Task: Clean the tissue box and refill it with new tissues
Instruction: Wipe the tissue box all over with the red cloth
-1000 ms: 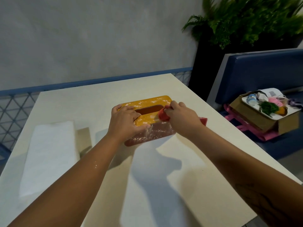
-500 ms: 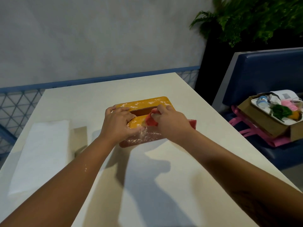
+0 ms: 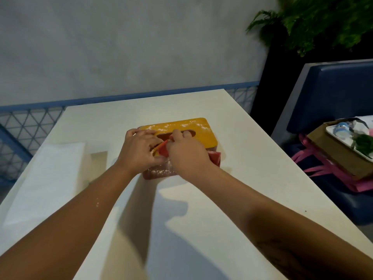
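A tissue box (image 3: 203, 131) with a yellow-orange lid and reddish-brown sides lies on the white table (image 3: 201, 199), dusted with white powder. My left hand (image 3: 139, 151) grips the box's left end, fingers curled over the lid. My right hand (image 3: 186, 153) holds a red cloth (image 3: 163, 149) against the lid near the oval slot. More of the cloth sticks out at the box's right side. A stack of white tissues (image 3: 44, 178) lies at the table's left.
A blue bench seat (image 3: 333, 91) stands right of the table with a cardboard box (image 3: 339, 160) of small items on a pink bag. A potted fern (image 3: 314, 23) is at the back right. A grey wall and blue lattice rail run behind.
My right hand has slid the red cloth leftward across the lid toward my left hand. The left hand keeps its grip on the box.
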The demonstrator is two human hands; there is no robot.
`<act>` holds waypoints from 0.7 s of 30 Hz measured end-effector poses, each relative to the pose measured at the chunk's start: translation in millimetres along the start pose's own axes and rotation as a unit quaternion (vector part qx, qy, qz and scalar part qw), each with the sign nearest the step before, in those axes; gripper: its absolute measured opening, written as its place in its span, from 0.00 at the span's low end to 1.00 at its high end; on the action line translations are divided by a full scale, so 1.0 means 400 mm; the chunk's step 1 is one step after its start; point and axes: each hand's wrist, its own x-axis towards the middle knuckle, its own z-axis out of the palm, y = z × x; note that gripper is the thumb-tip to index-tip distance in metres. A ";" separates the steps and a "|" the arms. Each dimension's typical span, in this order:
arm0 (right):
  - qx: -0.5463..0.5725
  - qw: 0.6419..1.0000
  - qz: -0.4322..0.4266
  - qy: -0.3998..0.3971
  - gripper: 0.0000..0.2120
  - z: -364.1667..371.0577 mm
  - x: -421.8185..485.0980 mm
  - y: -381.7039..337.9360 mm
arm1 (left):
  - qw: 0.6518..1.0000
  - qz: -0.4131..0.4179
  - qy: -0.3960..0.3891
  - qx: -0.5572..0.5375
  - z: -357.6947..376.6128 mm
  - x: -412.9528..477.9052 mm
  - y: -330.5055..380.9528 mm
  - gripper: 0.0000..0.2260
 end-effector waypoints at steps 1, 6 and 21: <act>0.000 1.000 -0.021 0.005 0.16 0.001 -0.005 0.008 | 1.000 0.002 0.001 0.003 0.000 -0.001 -0.001 0.31; -0.015 0.999 -0.027 -0.011 0.17 0.001 -0.023 0.120 | 1.000 -0.001 -0.006 0.017 0.001 -0.001 -0.001 0.34; 0.021 0.993 0.115 -0.020 0.14 -0.011 0.006 0.053 | 1.000 -0.003 -0.014 0.009 0.001 0.001 -0.002 0.36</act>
